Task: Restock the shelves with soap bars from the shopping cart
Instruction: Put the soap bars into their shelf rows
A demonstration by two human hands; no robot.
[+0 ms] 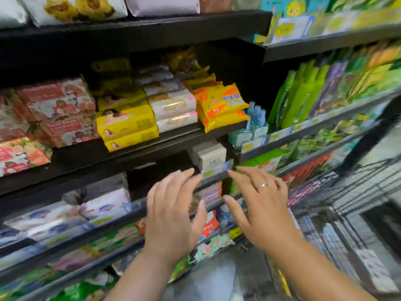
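Both of my hands hover empty in front of the dark shelves, fingers spread and straight. My left hand [173, 216] is level with the lower shelf edge. My right hand [258, 205], wearing a ring, is beside it, about a palm's width to the right. On the middle shelf [134, 157] lie stacked soap packs: yellow-orange sulfur soap [221, 105], white-pink bars [173, 107], yellow bars [128, 124] and red goat soap [65, 124]. A pale boxed soap [209, 158] sits one shelf lower, just above my fingertips. The wire shopping cart [355, 192] stands at the right.
Green refill pouches [303, 96] and small blue bottles [257, 118] fill the adjoining rack on the right. White and blue packs [71, 216] lie on the lower left shelf. More packets line the bottom shelves. Grey floor shows below between my forearms.
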